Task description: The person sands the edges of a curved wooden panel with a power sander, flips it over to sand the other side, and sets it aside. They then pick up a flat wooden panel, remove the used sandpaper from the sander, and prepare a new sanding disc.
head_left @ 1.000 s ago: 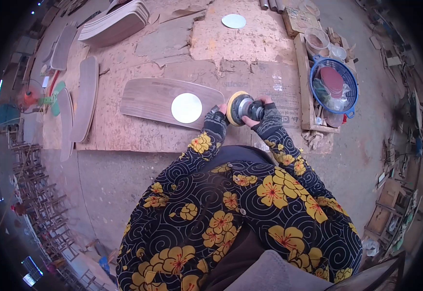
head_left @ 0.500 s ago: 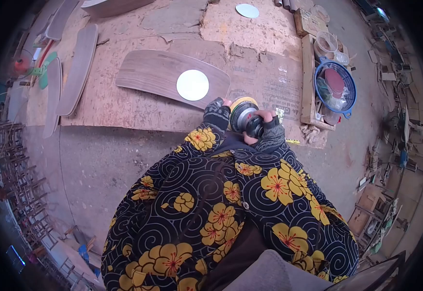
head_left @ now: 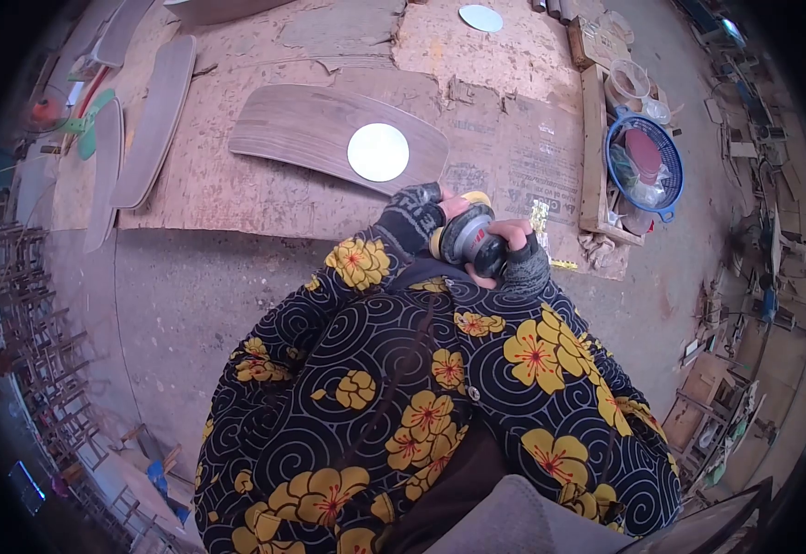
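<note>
A round sander with a yellow pad edge (head_left: 477, 242) is held on its side near my chest, at the table's front edge. My left hand (head_left: 428, 212), in a grey knitted fingerless glove, has its fingers on the pad side of the sander. Wrapped round the dark body of the tool is my right hand (head_left: 509, 251), gloved the same way. Just beyond them lies a curved wooden panel (head_left: 301, 125), and a white disc (head_left: 378, 152) rests on its right part. The underside of the sander's pad is mostly hidden.
More curved panels (head_left: 158, 120) lie at the left, near a green fan (head_left: 98, 115). Another white disc (head_left: 481, 18) is at the far side. On the right, a blue basket (head_left: 644, 166) with a red disc sits by a wooden crate (head_left: 594, 148). Cardboard (head_left: 523, 157) covers the table.
My left hand has moved further over the pad side of the sander, and the tool has turned slightly. The whole view has shifted a little.
</note>
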Motion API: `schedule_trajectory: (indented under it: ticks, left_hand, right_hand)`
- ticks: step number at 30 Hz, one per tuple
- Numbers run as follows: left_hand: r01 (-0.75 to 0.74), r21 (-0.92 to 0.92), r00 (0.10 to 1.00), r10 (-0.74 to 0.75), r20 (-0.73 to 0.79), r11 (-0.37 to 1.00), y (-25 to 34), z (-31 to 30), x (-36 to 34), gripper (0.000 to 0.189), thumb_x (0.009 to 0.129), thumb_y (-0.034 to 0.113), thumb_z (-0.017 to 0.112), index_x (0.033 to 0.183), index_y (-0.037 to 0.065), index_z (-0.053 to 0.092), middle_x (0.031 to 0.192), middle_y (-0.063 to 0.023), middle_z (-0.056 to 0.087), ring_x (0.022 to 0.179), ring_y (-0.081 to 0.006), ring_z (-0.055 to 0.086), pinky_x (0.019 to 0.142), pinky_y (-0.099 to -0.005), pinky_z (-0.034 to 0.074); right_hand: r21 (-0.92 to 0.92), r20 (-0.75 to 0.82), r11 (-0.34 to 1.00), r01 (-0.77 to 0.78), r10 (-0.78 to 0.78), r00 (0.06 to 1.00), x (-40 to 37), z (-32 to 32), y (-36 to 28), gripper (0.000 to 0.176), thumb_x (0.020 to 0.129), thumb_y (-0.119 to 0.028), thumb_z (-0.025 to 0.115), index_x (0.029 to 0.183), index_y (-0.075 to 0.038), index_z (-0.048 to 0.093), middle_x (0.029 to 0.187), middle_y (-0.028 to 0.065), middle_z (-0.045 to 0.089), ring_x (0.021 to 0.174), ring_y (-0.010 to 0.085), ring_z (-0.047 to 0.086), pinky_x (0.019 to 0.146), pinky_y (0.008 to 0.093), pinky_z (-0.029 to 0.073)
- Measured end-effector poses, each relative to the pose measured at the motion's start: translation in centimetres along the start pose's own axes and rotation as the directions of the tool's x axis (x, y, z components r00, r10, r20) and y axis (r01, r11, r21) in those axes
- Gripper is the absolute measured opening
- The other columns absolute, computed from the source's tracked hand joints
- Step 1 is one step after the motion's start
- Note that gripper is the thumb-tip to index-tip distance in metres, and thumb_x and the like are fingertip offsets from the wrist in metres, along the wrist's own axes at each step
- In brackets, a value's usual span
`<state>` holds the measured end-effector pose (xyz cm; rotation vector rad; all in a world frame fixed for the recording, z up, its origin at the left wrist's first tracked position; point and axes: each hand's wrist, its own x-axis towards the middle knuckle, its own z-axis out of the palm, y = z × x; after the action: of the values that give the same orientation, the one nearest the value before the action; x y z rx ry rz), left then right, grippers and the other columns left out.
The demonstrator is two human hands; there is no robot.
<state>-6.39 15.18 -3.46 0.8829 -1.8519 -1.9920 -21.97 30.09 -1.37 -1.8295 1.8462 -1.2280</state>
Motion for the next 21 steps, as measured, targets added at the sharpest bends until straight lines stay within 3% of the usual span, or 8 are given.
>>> schedule_trajectory:
  ticks: [1, 3, 4, 5, 8, 14, 18, 21]
  left_hand:
    - [-0.198, 0.181, 0.98, 0.195, 0.035, 0.963, -1.7, -0.5, 0.4, 0.023, 0.09, 0.025, 0.064, 0.097, 0.003, 0.065, 0.087, -0.0076, 0.065, 0.077, -0.0151, 0.062, 0.069, -0.0283, 0.051]
    - [-0.147, 0.135, 0.989, 0.149, -0.005, 0.98, -3.0, -0.5, 0.5, 0.022, 0.091, 0.024, 0.063, 0.097, 0.002, 0.065, 0.087, -0.0069, 0.066, 0.075, -0.0144, 0.062, 0.066, -0.0279, 0.052]
    - [0.102, -0.092, 0.992, -0.109, -0.064, 0.99, -2.0, 0.5, 1.0, 0.023, 0.091, 0.024, 0.064, 0.096, 0.002, 0.065, 0.087, -0.0072, 0.066, 0.075, -0.0143, 0.062, 0.066, -0.028, 0.052]
    - [0.322, -0.324, 0.932, -0.358, -0.059, 0.89, -1.2, 0.9, 0.7, 0.024, 0.091, 0.024, 0.064, 0.096, 0.001, 0.065, 0.086, -0.0075, 0.066, 0.074, -0.0141, 0.062, 0.066, -0.0282, 0.053]
    - [0.31, -0.618, 0.903, -0.427, -0.046, 0.723, 1.9, 1.6, -1.0, 0.026, 0.091, 0.026, 0.063, 0.096, 0.0, 0.065, 0.086, -0.0082, 0.067, 0.073, -0.0149, 0.063, 0.065, -0.0281, 0.053]
    - [0.18, -0.017, 0.973, -0.181, -0.143, 0.983, -1.5, 0.9, -0.7, 0.029, 0.093, 0.03, 0.058, 0.092, 0.002, 0.065, 0.083, -0.0124, 0.066, 0.073, -0.0218, 0.063, 0.065, -0.0323, 0.051]
    - [0.11, 0.372, 0.988, -0.062, -0.141, 0.922, -1.9, 0.3, -0.5, 0.031, 0.093, 0.032, 0.055, 0.091, 0.003, 0.065, 0.083, -0.0152, 0.065, 0.075, -0.0267, 0.062, 0.068, -0.0355, 0.05]
    - [0.092, 0.491, 0.988, -0.02, -0.15, 0.866, -1.7, 0.2, -0.4, 0.032, 0.094, 0.033, 0.053, 0.091, 0.003, 0.064, 0.083, -0.0172, 0.065, 0.076, -0.0304, 0.061, 0.069, -0.0379, 0.049]
  right_hand:
    - [0.0, 0.011, 1.0, -0.009, 0.009, 1.0, -0.4, 0.8, 0.7, 0.056, 0.065, -0.022, 0.08, 0.111, -0.008, 0.052, 0.097, 0.0153, 0.054, 0.088, 0.0353, 0.06, 0.074, 0.0419, 0.049]
    - [0.002, 0.049, 0.999, -0.033, 0.033, 0.998, -0.6, 0.6, 0.5, 0.056, 0.065, -0.022, 0.08, 0.111, -0.008, 0.051, 0.098, 0.0156, 0.054, 0.089, 0.0353, 0.06, 0.075, 0.0415, 0.05]
    - [0.022, 0.057, 0.999, -0.041, 0.04, 0.998, -0.3, -0.2, 1.1, 0.056, 0.065, -0.022, 0.08, 0.111, -0.008, 0.051, 0.099, 0.0155, 0.054, 0.09, 0.0348, 0.06, 0.075, 0.0412, 0.05]
    - [0.031, 0.063, 0.998, -0.051, 0.048, 0.997, -0.3, -0.3, 0.8, 0.057, 0.065, -0.022, 0.08, 0.111, -0.008, 0.051, 0.099, 0.0154, 0.054, 0.09, 0.0344, 0.061, 0.075, 0.041, 0.05]
    - [0.039, 0.082, 0.998, -0.048, 0.045, 0.996, -0.3, -0.8, 0.3, 0.058, 0.064, -0.022, 0.082, 0.111, -0.008, 0.05, 0.099, 0.0148, 0.053, 0.09, 0.0334, 0.061, 0.076, 0.0406, 0.05]
    - [0.045, 0.078, 0.999, 0.01, -0.013, 0.997, -0.4, -0.9, 0.4, 0.06, 0.063, -0.021, 0.082, 0.112, -0.008, 0.05, 0.101, 0.0145, 0.053, 0.09, 0.0333, 0.06, 0.076, 0.0402, 0.05]
    - [0.022, 0.104, 1.0, -0.005, 0.003, 0.995, -0.2, -0.9, 0.4, 0.059, 0.064, -0.02, 0.08, 0.113, -0.008, 0.05, 0.1, 0.0145, 0.053, 0.09, 0.0338, 0.061, 0.076, 0.0411, 0.051]
    - [0.008, 0.098, 1.0, 0.023, -0.023, 0.995, -0.2, -1.1, 0.6, 0.056, 0.066, -0.02, 0.079, 0.113, -0.008, 0.052, 0.098, 0.0148, 0.053, 0.09, 0.0341, 0.061, 0.076, 0.0418, 0.051]
